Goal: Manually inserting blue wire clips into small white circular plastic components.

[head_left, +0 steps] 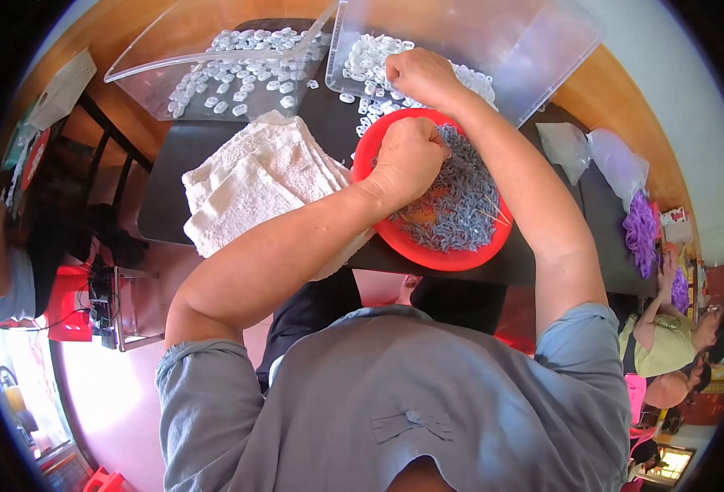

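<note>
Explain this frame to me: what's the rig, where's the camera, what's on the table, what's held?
There is no machine here: a person works with two bare hands. The single picture comes from a wide fisheye camera worn on the head, looking down, so edges bend and the person's own grey shirt fills the bottom. The left hand is curled over a red bowl full of small grey pieces. The right hand reaches into a clear plastic bin of small white pieces; its grip is hidden. A second clear bin with white pieces sits to the left, and a folded white towel lies on the dark table. Another person sits at far right.
</note>
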`<control>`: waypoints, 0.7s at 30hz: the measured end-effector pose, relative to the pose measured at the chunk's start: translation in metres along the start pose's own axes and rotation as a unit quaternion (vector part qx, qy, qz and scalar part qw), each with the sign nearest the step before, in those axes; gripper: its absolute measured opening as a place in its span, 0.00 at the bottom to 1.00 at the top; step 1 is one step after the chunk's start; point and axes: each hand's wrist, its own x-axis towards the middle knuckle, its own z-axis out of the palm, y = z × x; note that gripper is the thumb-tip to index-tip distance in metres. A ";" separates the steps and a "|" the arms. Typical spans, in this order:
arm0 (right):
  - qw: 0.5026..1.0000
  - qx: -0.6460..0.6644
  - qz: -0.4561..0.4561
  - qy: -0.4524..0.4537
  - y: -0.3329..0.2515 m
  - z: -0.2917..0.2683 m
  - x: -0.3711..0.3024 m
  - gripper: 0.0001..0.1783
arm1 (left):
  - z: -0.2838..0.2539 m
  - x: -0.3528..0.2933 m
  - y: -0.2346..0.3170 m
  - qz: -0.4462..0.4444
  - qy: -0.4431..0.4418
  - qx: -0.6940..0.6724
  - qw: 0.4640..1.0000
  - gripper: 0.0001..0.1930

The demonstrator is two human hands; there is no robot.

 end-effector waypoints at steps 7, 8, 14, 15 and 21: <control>0.996 0.071 -0.054 0.021 -0.016 -0.013 -0.002 0.08 | 0.001 -0.001 0.002 -0.001 0.002 0.006 1.000 0.08; 0.996 0.070 -0.055 0.022 -0.018 -0.011 -0.001 0.08 | 0.001 -0.002 0.002 0.000 0.003 0.006 1.000 0.08; 0.997 0.012 -0.045 -0.057 -0.028 -0.009 0.004 0.09 | -0.001 -0.002 0.003 -0.011 -0.018 0.014 1.000 0.09; 0.997 0.002 -0.047 -0.069 -0.028 -0.010 0.006 0.09 | -0.001 -0.002 0.003 -0.009 -0.013 0.013 1.000 0.09; 0.990 -0.001 -0.061 -0.128 -0.027 -0.016 0.023 0.10 | -0.002 -0.002 0.005 0.000 -0.023 0.024 0.999 0.07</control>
